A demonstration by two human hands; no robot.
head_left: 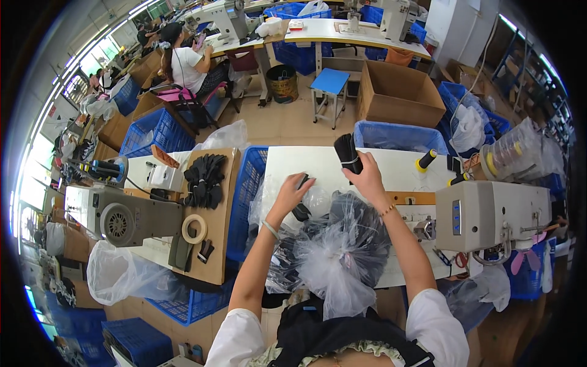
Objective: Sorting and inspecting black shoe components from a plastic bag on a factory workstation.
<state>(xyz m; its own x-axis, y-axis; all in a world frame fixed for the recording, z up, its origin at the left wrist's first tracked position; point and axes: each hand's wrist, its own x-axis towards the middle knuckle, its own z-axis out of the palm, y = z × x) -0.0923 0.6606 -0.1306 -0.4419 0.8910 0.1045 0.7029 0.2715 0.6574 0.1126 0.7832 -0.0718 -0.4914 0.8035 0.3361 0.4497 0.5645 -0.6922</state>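
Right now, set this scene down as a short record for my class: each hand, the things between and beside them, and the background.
Left hand: at a small black piece; grip unclear
Right hand: holds a black bundle
Between forearms: clear plastic bag
Right side: sewing machine
Left side: tape roll on cardboard
Background: blue-topped stool, seated person

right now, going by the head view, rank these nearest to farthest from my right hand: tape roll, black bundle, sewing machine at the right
From your right hand:
1. black bundle, held in that hand
2. sewing machine, to its right on the white table
3. tape roll, far to its left on the cardboard
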